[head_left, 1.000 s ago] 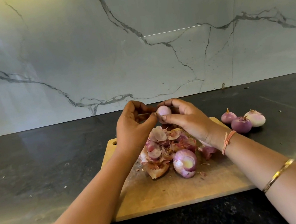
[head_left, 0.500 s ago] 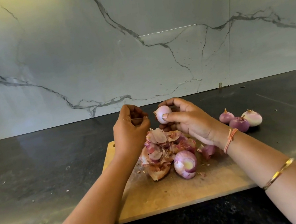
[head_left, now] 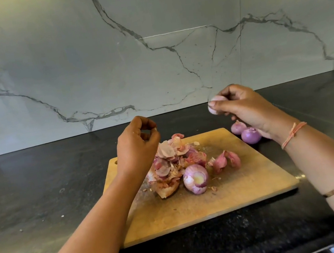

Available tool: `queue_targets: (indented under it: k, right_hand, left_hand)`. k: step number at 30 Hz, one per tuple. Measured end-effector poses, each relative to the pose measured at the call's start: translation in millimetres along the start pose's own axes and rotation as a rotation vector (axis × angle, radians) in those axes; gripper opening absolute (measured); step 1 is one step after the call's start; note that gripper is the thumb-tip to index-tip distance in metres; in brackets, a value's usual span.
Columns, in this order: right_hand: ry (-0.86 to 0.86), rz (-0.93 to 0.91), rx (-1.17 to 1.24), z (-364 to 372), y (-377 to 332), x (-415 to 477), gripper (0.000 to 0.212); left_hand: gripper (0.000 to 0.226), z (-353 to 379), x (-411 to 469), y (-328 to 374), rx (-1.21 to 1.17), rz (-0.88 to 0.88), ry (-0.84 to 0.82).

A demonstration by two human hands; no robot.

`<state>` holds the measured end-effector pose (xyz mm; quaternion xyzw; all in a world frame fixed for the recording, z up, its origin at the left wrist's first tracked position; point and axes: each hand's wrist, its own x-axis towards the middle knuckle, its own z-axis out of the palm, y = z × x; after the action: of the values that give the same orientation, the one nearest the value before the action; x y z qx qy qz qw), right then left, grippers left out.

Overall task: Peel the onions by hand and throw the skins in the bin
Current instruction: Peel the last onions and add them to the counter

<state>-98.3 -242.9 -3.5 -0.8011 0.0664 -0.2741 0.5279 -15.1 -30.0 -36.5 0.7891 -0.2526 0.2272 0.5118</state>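
Observation:
My right hand holds a small pale peeled onion up over the counter, to the right of the wooden cutting board. My left hand hovers over the board's back left, fingers curled with a tiny scrap of skin pinched at the fingertips. A heap of pink onion skins lies in the middle of the board. A partly peeled purple onion rests just in front of the heap. A loose piece of skin lies to its right.
Two purple onions sit on the dark counter beyond the board's right edge, partly hidden by my right wrist. A marble backsplash rises behind the counter. No bin is in view.
My right hand has carried the small peeled onion to the right, away from my left hand. The left hand has stayed over the skin heap. The view has shifted right.

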Motion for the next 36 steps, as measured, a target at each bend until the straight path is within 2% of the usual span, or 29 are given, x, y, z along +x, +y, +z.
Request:
queue_targets:
  k: [3, 6, 9, 16, 21, 30, 34, 36]
  right_hand:
    - [0.003, 0.086, -0.035, -20.4, 12.0, -3.5, 0.017]
    - [-0.011, 0.145, -0.222, -32.6, 23.6, -10.0, 0.023]
    - [0.008, 0.172, -0.376, -37.5, 33.7, -15.3, 0.019]
    - [0.109, 0.163, -0.326, -54.5, 34.9, -24.0, 0.015]
    - [0.12, 0.269, -0.466, -64.8, 47.0, -30.4, 0.014]
    - [0.064, 0.322, -0.595, -54.7, 67.4, -26.6, 0.025]
    - [0.035, 0.319, -0.648, -53.8, 73.2, -26.7, 0.045]
    - [0.057, 0.292, -0.694, -51.2, 72.9, -28.6, 0.048]
  left_hand:
    - [0.01, -0.5, 0.1, 0.5, 0.009, 0.002, 0.004]
    - [0.01, -1.2, 0.6, -0.7, 0.017, -0.001, 0.01]
    - [0.01, -1.8, 0.6, -2.8, 0.019, -0.014, 0.008]
    - [0.01, -1.4, 0.7, -6.2, -0.005, -0.038, 0.016]
    - [0.01, -1.4, 1.0, -5.8, -0.016, -0.032, 0.014]
    - [0.009, -1.8, 0.4, -7.8, -0.019, -0.041, 0.011]
    - [0.011, -3.1, 0.3, -7.5, -0.01, -0.044, -0.004]
    - [0.014, -3.9, 0.4, -6.8, 0.003, -0.041, -0.005]
